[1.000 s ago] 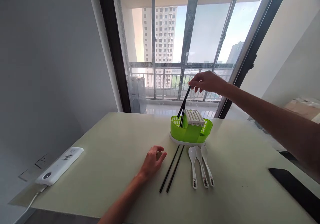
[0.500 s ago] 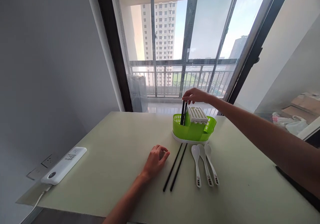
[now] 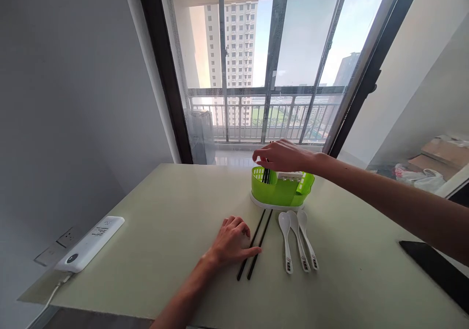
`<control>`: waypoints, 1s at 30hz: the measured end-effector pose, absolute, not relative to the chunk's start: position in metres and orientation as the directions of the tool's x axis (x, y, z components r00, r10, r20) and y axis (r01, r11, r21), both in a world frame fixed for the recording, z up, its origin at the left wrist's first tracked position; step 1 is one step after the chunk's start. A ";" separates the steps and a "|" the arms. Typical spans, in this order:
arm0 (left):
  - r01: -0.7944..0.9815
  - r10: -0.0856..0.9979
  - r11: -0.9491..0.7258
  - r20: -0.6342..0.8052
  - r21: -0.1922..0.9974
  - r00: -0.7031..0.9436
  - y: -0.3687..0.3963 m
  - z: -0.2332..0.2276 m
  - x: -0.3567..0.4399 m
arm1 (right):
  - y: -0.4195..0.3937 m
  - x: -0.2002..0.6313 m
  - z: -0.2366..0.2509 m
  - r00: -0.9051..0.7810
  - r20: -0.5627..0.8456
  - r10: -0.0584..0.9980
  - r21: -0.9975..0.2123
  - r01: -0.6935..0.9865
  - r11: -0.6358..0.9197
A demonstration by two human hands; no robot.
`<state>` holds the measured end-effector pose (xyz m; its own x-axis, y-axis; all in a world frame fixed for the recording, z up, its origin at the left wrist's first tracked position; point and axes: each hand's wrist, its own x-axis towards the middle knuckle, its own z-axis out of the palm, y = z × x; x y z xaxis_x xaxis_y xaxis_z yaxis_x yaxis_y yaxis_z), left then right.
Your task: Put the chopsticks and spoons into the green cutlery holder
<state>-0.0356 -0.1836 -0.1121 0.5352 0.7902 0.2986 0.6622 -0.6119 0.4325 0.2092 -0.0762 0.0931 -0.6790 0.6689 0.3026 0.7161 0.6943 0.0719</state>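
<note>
My right hand [image 3: 282,156] is in front of the green utensil caddy [image 3: 278,192], over its upper part, fingers and thumb apart. Black chopsticks [image 3: 266,175] stand upright in the caddy's left compartment, partly hidden behind that hand. My left hand [image 3: 232,241] rests on the table with fingers loosely curved and thumb stretched out to the right. The thumb lies across two black chopsticks [image 3: 261,241] placed side by side on the tabletop. To their right are three white spoons [image 3: 296,226], bowls toward the caddy, with printed handle ends.
The pale table [image 3: 176,211] carries a white power strip [image 3: 91,243] with a cable at its left edge. A dark flat object [image 3: 436,268] lies at the right. Behind the table is a sliding glass door [image 3: 269,75]. Cardboard boxes [image 3: 445,155] and bags sit at the far right.
My right hand has dropped from the tops of the upright chopsticks and come in front of the caddy. My left thumb has stretched right, across the chopsticks on the table.
</note>
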 end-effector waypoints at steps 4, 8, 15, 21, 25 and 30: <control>0.681 0.789 -0.614 0.282 0.399 0.546 -0.184 -0.109 -0.039 | -0.120 0.192 0.091 -0.852 0.142 0.504 0.285 0.523 0.803; 0.734 0.821 -0.571 0.287 0.369 0.494 -0.178 -0.106 -0.052 | -0.145 0.184 0.091 -0.888 0.046 0.458 0.357 0.443 0.822; 0.827 0.839 -0.520 0.312 0.213 0.447 -0.168 -0.113 -0.060 | -0.147 0.194 0.087 -0.892 0.002 0.451 0.377 0.418 0.826; 0.841 0.851 -0.499 0.303 0.208 0.430 -0.167 -0.123 -0.054 | -0.148 0.204 0.084 -0.871 -0.025 0.490 0.368 0.448 0.815; 0.758 0.886 -0.450 0.340 0.472 0.314 -0.169 -0.124 -0.051 | -0.150 0.210 0.083 -0.844 -0.019 0.536 0.310 0.504 0.806; 0.493 0.898 -0.428 0.420 0.758 0.133 -0.173 -0.112 -0.044 | -0.144 0.211 0.079 -0.722 0.046 0.691 0.177 0.686 0.706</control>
<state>-0.0445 -0.1731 -0.1121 0.1334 0.8975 0.4203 0.4928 -0.4280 0.7576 0.2108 -0.1439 0.0794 -0.7218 0.6906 0.0458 0.6862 0.7056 0.1767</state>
